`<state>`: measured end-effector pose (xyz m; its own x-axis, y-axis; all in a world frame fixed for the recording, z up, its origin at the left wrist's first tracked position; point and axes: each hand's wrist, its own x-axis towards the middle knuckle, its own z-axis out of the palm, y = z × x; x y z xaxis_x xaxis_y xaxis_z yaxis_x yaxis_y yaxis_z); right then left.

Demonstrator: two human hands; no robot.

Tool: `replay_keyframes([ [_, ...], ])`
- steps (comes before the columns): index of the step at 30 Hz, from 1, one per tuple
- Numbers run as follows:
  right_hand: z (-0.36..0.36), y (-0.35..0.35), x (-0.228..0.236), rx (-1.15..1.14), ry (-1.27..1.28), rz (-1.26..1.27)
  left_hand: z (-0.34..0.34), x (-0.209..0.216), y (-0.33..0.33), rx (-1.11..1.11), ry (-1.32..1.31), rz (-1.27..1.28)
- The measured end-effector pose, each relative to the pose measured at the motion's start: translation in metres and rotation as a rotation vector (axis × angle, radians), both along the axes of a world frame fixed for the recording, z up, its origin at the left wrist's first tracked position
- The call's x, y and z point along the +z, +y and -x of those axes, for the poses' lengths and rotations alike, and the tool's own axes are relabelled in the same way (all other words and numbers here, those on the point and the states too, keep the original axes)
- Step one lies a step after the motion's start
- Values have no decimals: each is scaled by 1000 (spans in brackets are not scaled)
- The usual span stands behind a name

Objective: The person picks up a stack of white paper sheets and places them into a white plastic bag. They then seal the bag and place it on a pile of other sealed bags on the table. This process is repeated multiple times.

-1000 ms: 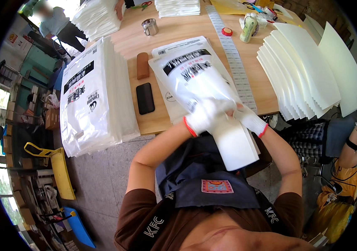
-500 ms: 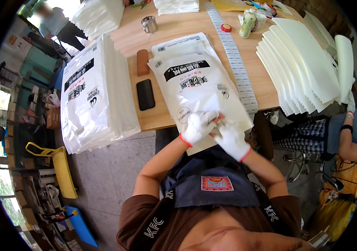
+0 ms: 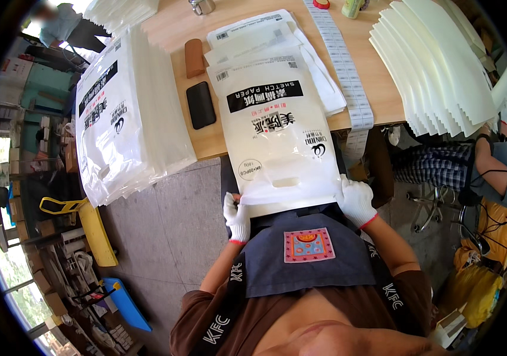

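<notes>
A printed clear plastic bag of white sketch paper (image 3: 271,154) lies over the table's near edge, its cut-out handle hole and opening toward me. White paper sticks out slightly past the bag's near edge. My left hand (image 3: 237,218), in a white knit glove with a red cuff, is closed on the bag's near left corner. At the near right corner my right hand (image 3: 356,202), gloved likewise, grips the bag's side, its fingertips partly hidden. Beneath and beyond lie further flat white bags (image 3: 324,89).
A tall stack of bags (image 3: 117,118) stands at left, beside a black phone (image 3: 200,105) and a brown block (image 3: 194,58). A label strip (image 3: 348,89) runs down the right. Fanned white sheets (image 3: 431,71) lie farther right. Another person's checked garment (image 3: 428,166) shows beyond them.
My hands have parted from the middle of the bag to its two near corners. The bag has come nearer and straightened, uncovering more of the bags behind it. The whole view has shifted.
</notes>
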<state>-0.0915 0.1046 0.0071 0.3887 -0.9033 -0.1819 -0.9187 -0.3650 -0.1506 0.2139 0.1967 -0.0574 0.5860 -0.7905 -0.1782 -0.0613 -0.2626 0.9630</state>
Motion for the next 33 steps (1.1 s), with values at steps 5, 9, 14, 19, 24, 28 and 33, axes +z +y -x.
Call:
replay_keyframes([
  [5, 20, 50, 18, 165, 202, -47, 4, 45, 57, -234, 237, -65],
  [9, 26, 67, -2, 231, 102, -88, -10, 52, 51, -652, -90, -25],
  [14, -2, -9, -1, 126, -83, 188, 5, 58, -27, -300, -270, 74],
  [19, 24, 8, -29, 63, -42, -216, -14, 2, -5, -602, -532, -140],
  [24, 85, -39, -51, -467, -316, -49, -11, 12, -4, -535, -289, 76],
  [28, 112, -77, -111, -734, -347, -154, 26, 21, -61, -725, -419, 103],
  [33, 131, -81, -187, -683, -634, -294, 112, 15, -135, -926, 23, -27],
])
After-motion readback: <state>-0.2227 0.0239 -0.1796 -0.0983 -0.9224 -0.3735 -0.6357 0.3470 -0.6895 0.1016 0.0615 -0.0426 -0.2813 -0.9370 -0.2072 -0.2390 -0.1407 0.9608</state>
